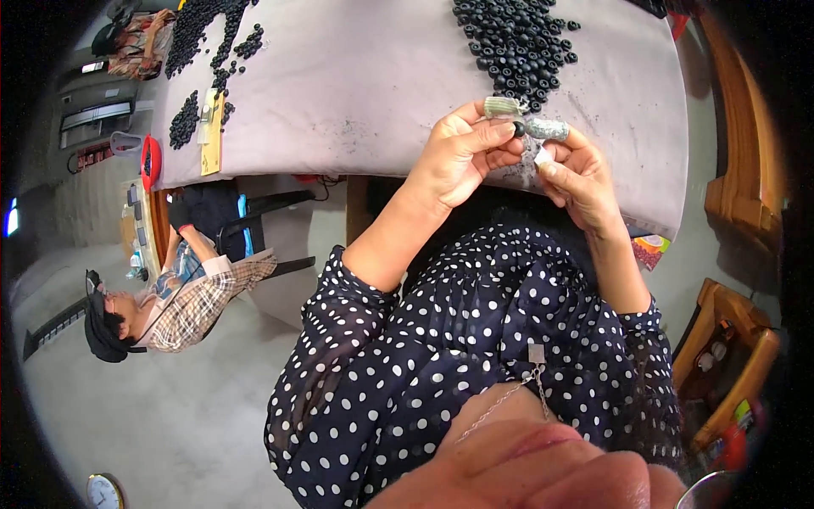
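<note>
My left hand pinches a small black round piece, like a rubber cap, between thumb and fingers. A striped greenish wrap covers its index fingertip. Close beside it, my right hand is closed on a small whitish piece, whose kind I cannot make out. The right index finger wears a grey, dark-speckled wrap. Both hands are over the near edge of the table, just in front of a heap of black round pieces, many with a hollow in the middle.
A pale cloth covers the table, with dark crumbs scattered on it. At the left lie more black pieces and a yellow strip. A red bowl stands by the left edge. A co-worker sits left; a wooden chair stands right.
</note>
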Demonstrator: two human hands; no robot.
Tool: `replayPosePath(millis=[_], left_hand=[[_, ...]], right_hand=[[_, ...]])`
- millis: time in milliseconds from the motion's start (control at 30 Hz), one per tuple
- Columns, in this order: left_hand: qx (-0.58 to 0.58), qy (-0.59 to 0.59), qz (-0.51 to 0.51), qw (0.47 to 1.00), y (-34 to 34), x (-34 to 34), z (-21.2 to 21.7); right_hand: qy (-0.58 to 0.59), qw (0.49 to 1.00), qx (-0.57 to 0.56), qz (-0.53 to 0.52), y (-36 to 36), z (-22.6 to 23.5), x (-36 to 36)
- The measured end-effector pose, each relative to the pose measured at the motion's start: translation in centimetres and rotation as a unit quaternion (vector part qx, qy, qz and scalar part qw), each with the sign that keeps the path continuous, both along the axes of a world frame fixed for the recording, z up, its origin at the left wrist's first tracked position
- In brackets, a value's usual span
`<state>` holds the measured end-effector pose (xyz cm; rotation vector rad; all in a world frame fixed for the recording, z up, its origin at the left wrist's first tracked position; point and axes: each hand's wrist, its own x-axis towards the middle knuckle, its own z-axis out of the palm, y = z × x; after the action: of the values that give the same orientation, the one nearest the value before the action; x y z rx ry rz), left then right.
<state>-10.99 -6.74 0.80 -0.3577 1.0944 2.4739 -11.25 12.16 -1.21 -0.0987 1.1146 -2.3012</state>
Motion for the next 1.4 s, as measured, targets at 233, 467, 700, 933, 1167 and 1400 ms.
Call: replayPosePath(millis=[233,467,700,933,1167,1400], left_hand=[[-0.016,-0.016,-0.048,0.999,0.4,0.1,0.4],[0.056,-0.073,-0.082,0.992,0.2,0.0,-0.4],[0.142,-0.082,-0.084,0.983,0.4,0.2,-0.5],[0.138,-0.094,-0.054,0.984,0.6,0.9,0.0],[0.112,-0.091,-0.044,0.989,0.6,1.3,0.4],[0.078,-0.081,-0.032,0.993,0.4,1.6,0.5]], right_hand=[[-0.002,0.999,-0.005,0.037,0.2,-0.2,0.1],[0.050,0.997,0.046,0.025,0.1,-0.3,0.1],[0.071,0.995,0.052,0.048,0.9,0.3,-0.3],[0.052,0.996,0.043,0.063,0.9,0.1,-0.2],[0.042,0.997,0.018,0.069,0.7,-0.2,-0.1],[-0.013,0.996,0.011,0.082,0.5,-0.4,-0.1]])
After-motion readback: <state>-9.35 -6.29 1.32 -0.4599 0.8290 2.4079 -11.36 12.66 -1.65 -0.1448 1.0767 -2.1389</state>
